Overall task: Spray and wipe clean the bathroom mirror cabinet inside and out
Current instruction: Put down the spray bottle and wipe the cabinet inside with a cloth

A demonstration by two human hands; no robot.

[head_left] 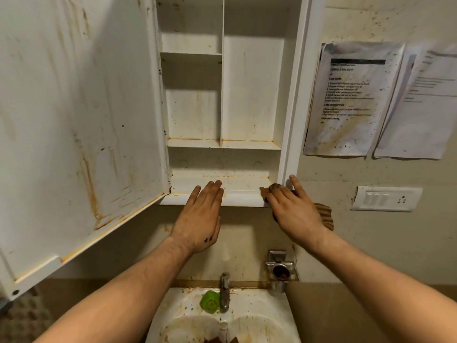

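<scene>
While the right hand [294,209] presses a cloth [325,215] to the cabinet ledge [239,198], left hand [200,214] flat beside it, stains streak shelves [249,144] above; wiping seems barely begun.

Cabinet's bottom ledge [243,199] — white, rust-stained | your left hand [200,216] flat on its front edge | your right hand [294,211] presses a cloth [325,215] onto its right corner

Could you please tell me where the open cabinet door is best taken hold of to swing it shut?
Probably its lower edge near the free outer corner, from below with the left hand. The cabinet door hangs open to the left, hinged at the cabinet, shows no handle here, and its raised rim offers a lip far from the hinge.
</scene>
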